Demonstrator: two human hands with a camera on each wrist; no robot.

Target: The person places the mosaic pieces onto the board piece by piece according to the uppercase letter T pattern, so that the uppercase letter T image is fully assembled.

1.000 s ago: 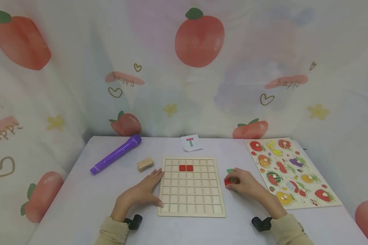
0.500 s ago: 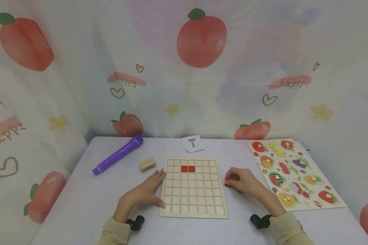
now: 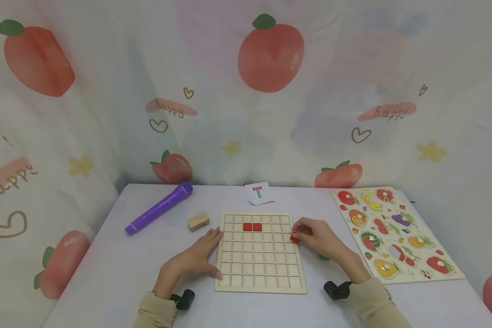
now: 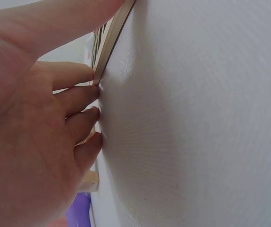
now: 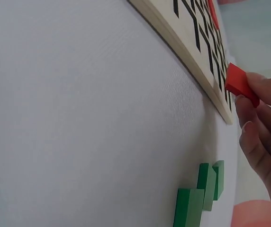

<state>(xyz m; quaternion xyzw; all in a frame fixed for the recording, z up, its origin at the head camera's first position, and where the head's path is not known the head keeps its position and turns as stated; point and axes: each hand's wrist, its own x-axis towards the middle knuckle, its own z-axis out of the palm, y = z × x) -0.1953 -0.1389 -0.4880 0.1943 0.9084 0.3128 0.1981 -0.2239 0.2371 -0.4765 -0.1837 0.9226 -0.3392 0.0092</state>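
A wooden grid board (image 3: 260, 257) lies in the middle of the table, with two red square tiles (image 3: 252, 227) side by side in its second row. My right hand (image 3: 317, 237) pinches another red tile (image 5: 240, 84) between thumb and fingers, over the board's right edge. My left hand (image 3: 194, 257) rests along the board's left edge with fingers spread, thumb near the lower corner. In the left wrist view its fingertips (image 4: 95, 113) touch the table beside the board's side. Several green tiles (image 5: 206, 187) stand on the table below the right hand, mostly hidden by it in the head view.
A small card (image 3: 259, 193) with a red and green T pattern lies behind the board. Further left are a wooden arch block (image 3: 198, 222) and a purple toy microphone (image 3: 160, 208). A fruit puzzle board (image 3: 393, 234) covers the table's right side.
My right hand has lifted the red tile from beside the green ones and moved left with it to the board's right edge. The left hand stays at the board.
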